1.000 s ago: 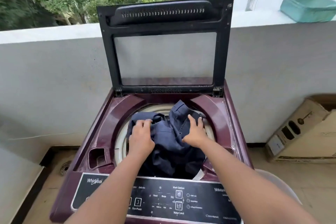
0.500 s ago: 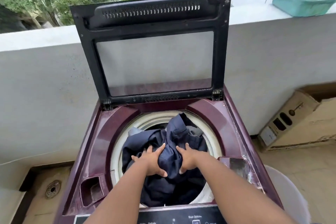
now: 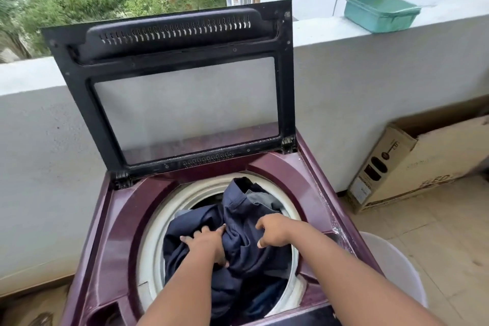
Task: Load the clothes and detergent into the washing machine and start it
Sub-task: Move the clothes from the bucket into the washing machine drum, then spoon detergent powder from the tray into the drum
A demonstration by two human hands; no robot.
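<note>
No writing is legible on the maroon top-load washing machine (image 3: 127, 233); print on the cardboard box (image 3: 412, 164) at three o'clock is blurred. Navy clothes (image 3: 246, 254) are heaped in the drum mouth. The left hand (image 3: 209, 245) is pressed on them, fingers spread. The right hand (image 3: 275, 231) is arched over them, fingertips touching, nothing gripped

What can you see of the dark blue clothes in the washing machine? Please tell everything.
The dark blue clothes are a crumpled heap of soft woven fabric filling the white-rimmed drum, one fold sticking up at the back beside a grey lining. The left hand presses on the heap, fingers spread. The right hand hangs over it with curled fingers; I cannot tell if it grips.
</note>
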